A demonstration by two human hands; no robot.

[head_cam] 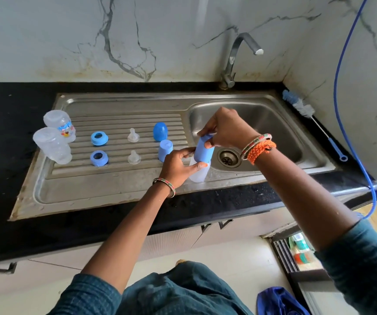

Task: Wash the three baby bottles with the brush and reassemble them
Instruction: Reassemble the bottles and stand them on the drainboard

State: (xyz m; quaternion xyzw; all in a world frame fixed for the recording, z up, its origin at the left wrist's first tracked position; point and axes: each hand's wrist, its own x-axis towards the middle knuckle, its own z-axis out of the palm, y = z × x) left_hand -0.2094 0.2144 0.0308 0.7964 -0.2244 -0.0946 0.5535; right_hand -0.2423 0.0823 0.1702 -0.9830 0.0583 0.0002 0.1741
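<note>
Teal sleeves and both forearms fill the bottom of my view, running up to the hands over the sink edge. Left fingers (196, 165) are curled round the clear bottle (197, 175) low down, thumb and forefinger pinching its body. The right hand (222, 130) grips the blue cap (203, 150) from above, fingertips on its top. Cap sits over the bottle's neck, tilted, right at the lip between drainboard and basin.

Moving outward: on the ribbed drainboard (114, 171) I see another blue cap (165, 150) upright and a domed blue cap (160, 131) behind it, two clear teats (134, 135), two blue collar rings (99, 138), and two bare bottles (55, 137) lying at the far left. So two bottles are not reassembled. The brush (305, 112) lies on the worktop (12, 123) at the right rim, well apart from the hands.

Risks, as I judge them: everything looks wet, so that bottle could slip from the left pinch and drop toward the drain (228, 158). With the cap tilted, pressing it may seat it crooked. I can't tell whether a teat and ring are under that cap.
</note>
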